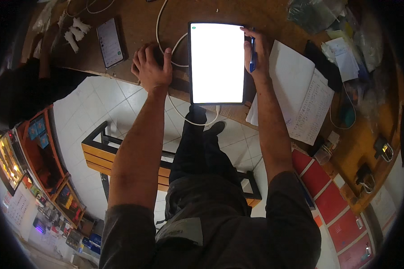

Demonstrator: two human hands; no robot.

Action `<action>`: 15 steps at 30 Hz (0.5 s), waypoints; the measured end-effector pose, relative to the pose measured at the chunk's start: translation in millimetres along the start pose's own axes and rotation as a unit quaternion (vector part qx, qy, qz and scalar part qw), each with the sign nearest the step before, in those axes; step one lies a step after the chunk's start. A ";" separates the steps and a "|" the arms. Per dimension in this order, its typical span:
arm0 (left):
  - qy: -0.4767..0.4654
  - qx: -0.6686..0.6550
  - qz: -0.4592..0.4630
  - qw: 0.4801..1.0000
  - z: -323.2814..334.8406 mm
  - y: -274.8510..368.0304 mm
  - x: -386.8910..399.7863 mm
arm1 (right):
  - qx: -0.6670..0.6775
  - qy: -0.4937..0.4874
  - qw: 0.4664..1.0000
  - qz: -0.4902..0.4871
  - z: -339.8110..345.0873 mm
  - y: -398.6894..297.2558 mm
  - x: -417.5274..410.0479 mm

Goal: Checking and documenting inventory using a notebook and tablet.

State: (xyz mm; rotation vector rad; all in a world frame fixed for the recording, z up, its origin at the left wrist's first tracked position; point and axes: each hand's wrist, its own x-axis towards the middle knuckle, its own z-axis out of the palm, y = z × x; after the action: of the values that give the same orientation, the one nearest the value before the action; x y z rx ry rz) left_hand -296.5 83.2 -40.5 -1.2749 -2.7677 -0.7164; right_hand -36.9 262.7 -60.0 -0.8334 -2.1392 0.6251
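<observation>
A tablet (217,64) with a bright white screen lies at the edge of the wooden table (134,16), a white cable hanging from its lower end. My right hand (258,50) is at its right side, holding a blue pen (252,55), with the index fingertip at the screen's upper right corner. My left hand (152,67) rests on the table edge left of the tablet, fingers spread and holding nothing. Left of it lies a smartphone (110,43) with its screen lit. An open notebook (289,72) with handwriting lies right of my right hand.
Another person's hands (47,47) are at the far left, by white bundles (76,30). Plastic bags (367,37) and papers (345,59) lie at the right, with chargers (383,148) below. A slatted bench (99,159) stands behind my legs. Red drawers (330,201) are at lower right.
</observation>
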 end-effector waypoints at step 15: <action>0.010 -0.006 0.003 1.000 -0.2 0.6 -0.4 | -0.002 0.068 0.997 -0.039 -0.5 -4.7 6.5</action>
State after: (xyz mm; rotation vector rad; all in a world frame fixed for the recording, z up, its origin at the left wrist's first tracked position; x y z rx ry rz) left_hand -295.8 83.1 -40.1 -1.2698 -2.7465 -0.7417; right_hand -41.5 264.3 -53.6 -0.7691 -2.0400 0.5102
